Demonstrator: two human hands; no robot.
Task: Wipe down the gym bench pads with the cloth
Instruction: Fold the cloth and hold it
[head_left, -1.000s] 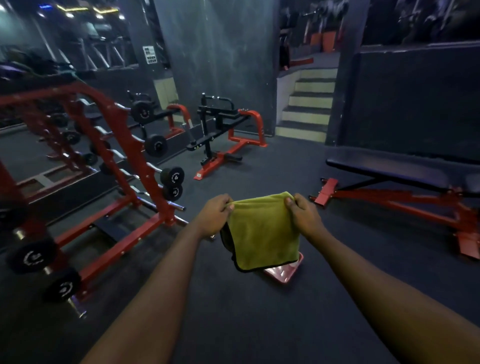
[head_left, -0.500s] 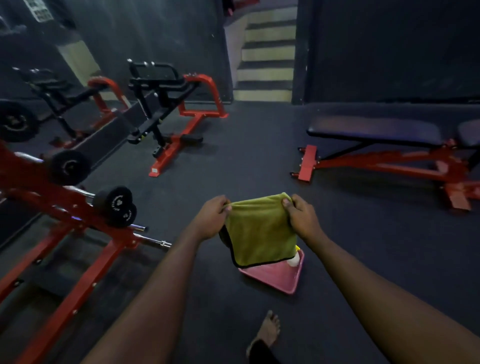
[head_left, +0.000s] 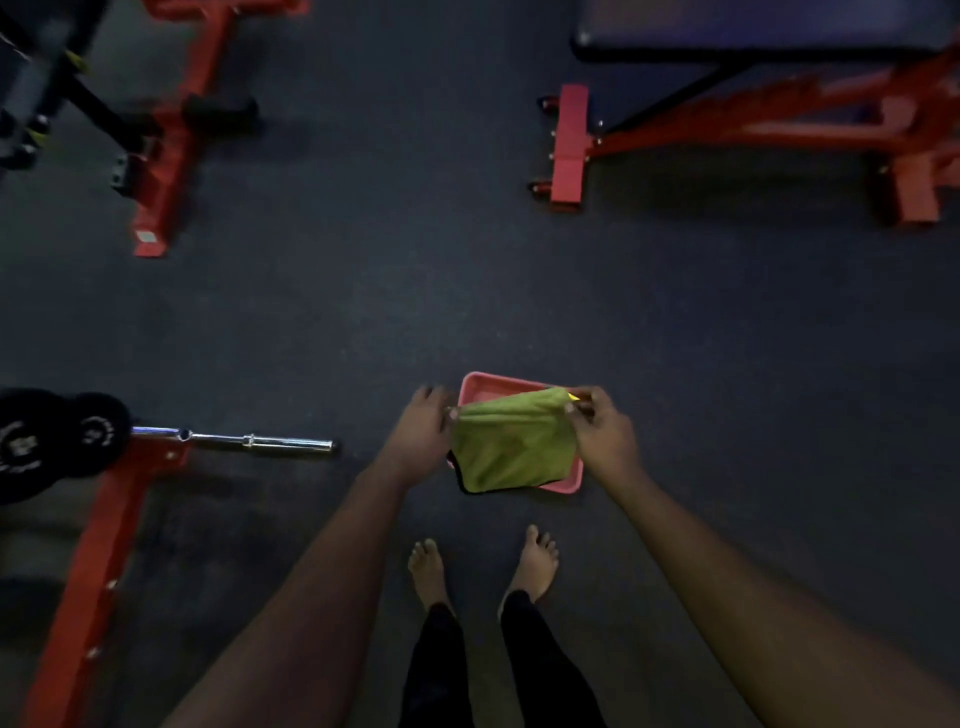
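Both hands, left (head_left: 422, 431) and right (head_left: 602, 435), pinched the cloth's (head_left: 514, 447) top corners above the tray (head_left: 519, 383). A loose pinch could have dropped it. The bench (head_left: 753, 31) stood well apart, unwiped.

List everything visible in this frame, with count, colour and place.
cloth: one, green, held over the tray
tray: one, pink, floor, centre
bench pad: one, dark, top right
bench frame: one, red, under the pad
machine base: one, red, top left
barbell sleeve: one, chrome, left
weight plates: black, count unclear, far left
rack: one, red, lower left
left hand, right hand: each grip pinches a cloth corner
feet: two, bare, bottom centre
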